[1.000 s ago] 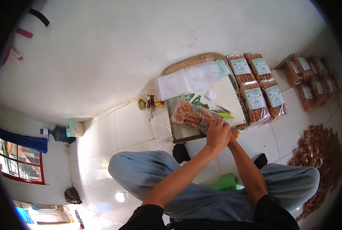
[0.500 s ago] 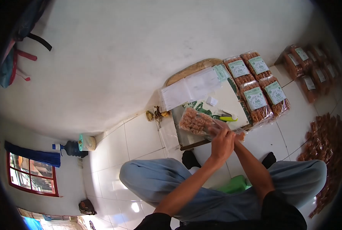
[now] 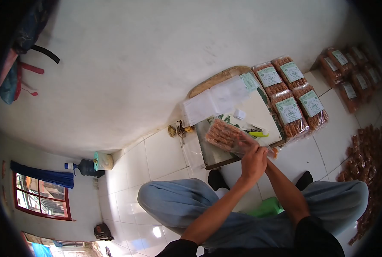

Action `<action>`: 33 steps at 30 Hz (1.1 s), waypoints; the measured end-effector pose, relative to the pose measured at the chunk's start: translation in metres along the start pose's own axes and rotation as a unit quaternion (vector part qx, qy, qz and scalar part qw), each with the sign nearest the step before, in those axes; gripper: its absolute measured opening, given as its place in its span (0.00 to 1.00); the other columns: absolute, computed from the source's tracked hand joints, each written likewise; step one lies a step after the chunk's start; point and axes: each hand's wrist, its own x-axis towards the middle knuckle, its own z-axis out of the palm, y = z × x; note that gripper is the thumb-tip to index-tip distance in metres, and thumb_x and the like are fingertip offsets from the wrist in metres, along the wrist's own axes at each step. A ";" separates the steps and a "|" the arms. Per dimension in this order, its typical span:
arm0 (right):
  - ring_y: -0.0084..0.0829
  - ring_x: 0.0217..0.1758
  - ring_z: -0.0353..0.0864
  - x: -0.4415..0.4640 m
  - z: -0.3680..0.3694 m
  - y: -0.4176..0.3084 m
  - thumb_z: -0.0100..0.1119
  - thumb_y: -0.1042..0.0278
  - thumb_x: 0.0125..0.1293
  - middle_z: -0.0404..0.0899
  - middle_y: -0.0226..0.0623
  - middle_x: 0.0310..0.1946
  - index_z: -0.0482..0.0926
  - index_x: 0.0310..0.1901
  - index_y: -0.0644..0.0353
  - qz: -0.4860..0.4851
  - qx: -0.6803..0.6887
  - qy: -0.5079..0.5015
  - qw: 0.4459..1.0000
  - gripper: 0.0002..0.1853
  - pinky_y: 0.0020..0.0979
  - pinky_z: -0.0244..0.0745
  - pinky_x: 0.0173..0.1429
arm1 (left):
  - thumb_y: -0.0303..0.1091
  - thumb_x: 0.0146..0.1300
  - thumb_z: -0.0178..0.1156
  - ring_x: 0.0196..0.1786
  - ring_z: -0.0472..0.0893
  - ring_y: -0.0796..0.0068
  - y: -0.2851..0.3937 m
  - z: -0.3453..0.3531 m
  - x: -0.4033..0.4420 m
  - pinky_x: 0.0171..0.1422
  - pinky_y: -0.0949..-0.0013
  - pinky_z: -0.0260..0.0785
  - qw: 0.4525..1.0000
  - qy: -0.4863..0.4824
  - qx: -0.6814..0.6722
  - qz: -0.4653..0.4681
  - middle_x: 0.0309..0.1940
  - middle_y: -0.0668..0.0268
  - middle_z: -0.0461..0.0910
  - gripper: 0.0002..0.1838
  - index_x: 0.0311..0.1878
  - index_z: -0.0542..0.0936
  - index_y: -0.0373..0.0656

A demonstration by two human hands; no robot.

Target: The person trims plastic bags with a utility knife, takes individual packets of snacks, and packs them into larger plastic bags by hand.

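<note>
A clear plastic bag (image 3: 222, 134), filled at its far end with brown snack pieces, lies over the near left part of a low table (image 3: 261, 115). My left hand (image 3: 254, 165) is closed on the bag's near end. My right hand (image 3: 243, 140) crosses behind the left; its fingers show dimly at or through the plastic, and the rest is hidden. Beside the bag are a yellow-green handled cutter (image 3: 258, 134) and a small white block (image 3: 239, 114). Flat empty plastic bags (image 3: 214, 102) and a green printed label sheet (image 3: 249, 81) lie at the table's far side.
Several labelled snack packs (image 3: 288, 112) stand at the table's right, with more packs (image 3: 356, 77) farther right by the wall. Loose brown packets (image 3: 362, 162) are heaped on the tiled floor. A green object (image 3: 266, 207) sits between my legs. A water jug (image 3: 88, 167) stands far left.
The view has shifted slightly, so everything sits a little more to the right. Both hands stay at the bag's near end, and the bag keeps its place on the table.
</note>
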 end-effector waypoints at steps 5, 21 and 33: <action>0.22 0.61 0.68 -0.001 -0.007 -0.006 0.52 0.72 0.72 0.69 0.33 0.62 0.61 0.72 0.57 0.127 0.110 -0.065 0.984 0.28 0.26 0.69 0.61 | 0.30 0.60 0.61 0.38 0.80 0.55 -0.002 0.005 0.002 0.43 0.58 0.73 0.999 -0.024 0.008 0.019 0.34 0.60 0.78 0.06 0.40 0.81 0.42; 0.19 0.37 0.80 0.001 0.027 -0.058 0.66 0.61 0.65 0.82 0.37 0.35 0.77 0.46 0.64 0.084 -0.147 0.031 0.985 0.16 0.25 0.77 0.41 | 0.51 0.70 0.53 0.73 0.59 0.49 -0.189 -0.064 0.020 0.75 0.55 0.52 0.986 -0.112 0.031 -0.122 0.71 0.46 0.58 0.28 0.67 0.70 0.46; 0.34 0.34 0.83 0.011 0.025 -0.046 0.63 0.71 0.63 0.83 0.46 0.32 0.80 0.42 0.69 -0.057 -0.415 -0.015 0.908 0.10 0.33 0.77 0.41 | 0.56 0.71 0.48 0.73 0.59 0.54 -0.190 -0.050 0.014 0.73 0.54 0.56 0.986 -0.061 0.046 -0.149 0.72 0.58 0.57 0.28 0.67 0.69 0.53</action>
